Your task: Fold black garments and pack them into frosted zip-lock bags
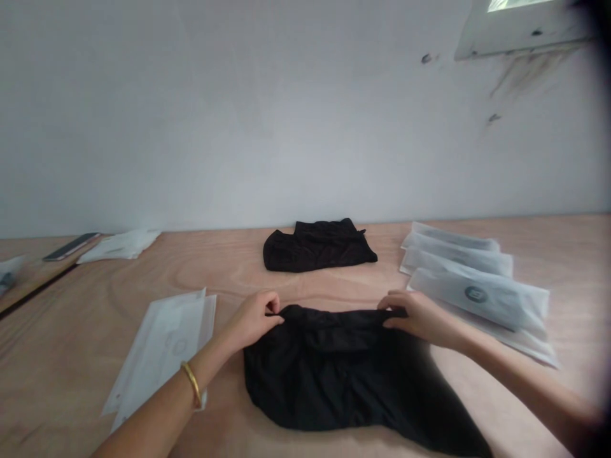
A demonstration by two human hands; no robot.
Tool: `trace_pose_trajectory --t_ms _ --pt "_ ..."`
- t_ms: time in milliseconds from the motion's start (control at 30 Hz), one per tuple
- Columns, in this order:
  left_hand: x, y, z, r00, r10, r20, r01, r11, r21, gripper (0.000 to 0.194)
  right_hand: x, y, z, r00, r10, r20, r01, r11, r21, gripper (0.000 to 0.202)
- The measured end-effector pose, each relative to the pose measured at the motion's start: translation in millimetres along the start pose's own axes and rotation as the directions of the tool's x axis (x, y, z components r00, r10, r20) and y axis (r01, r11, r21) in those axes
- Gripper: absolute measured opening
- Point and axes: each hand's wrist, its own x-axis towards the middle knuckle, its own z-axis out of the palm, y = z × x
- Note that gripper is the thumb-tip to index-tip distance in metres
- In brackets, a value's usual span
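A black cloth garment point(344, 375) lies spread on the wooden table in front of me, its far edge partly turned over. My left hand point(261, 317) pinches the far left corner of it between thumb and fingers. At the far right corner, my right hand point(410, 313) grips the same edge with fingers closed. The garment's near right end runs out of the bottom of the view. A gold bangle point(191, 383) circles my left wrist.
Behind lies another black cloth piece point(319, 247). Filled frosted bags point(482, 296) overlap at right; flat frosted bags point(162, 346) lie at left. White sheets or bags point(121, 245) and a phone-like dark slab point(71, 247) sit far left. A wall point(238, 114) borders the table point(57, 356).
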Motion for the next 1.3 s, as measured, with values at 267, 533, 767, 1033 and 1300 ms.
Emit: trace_pose_trajectory --t_ms 267,533,767,1033,1300 --pt "-88.2 21.9 17.8 0.959 0.284 -0.010 -0.283 0.957 0.070 0.021 -89.7 18.4 15.2 0.988 -0.131 0.085 0.130 0.991 0.016 0.026" --pt "-109.7 19.0 32.9 0.935 0.328 -0.134 -0.277 0.914 0.297 0.036 -95.1 28.6 22.6 0.998 -0.028 -0.048 0.016 0.972 -0.233 0.016" --pt "-76.4 33.4 17.1 0.869 0.420 -0.262 -0.287 0.859 0.425 0.031 -53.1 -75.8 57.2 0.987 -0.159 -0.031 0.156 0.985 -0.079 0.054" --pt "-8.4 97.5 56.1 0.981 -0.007 -0.192 -0.037 0.973 -0.226 0.081 -82.7 -70.4 64.3 0.998 0.026 -0.059 -0.018 0.991 0.131 0.011" --pt "-11.7 112.9 64.6 0.924 -0.305 0.231 0.380 0.665 -0.643 0.049 -83.9 -73.3 65.3 0.915 -0.201 -0.348 0.164 0.977 -0.132 0.057"
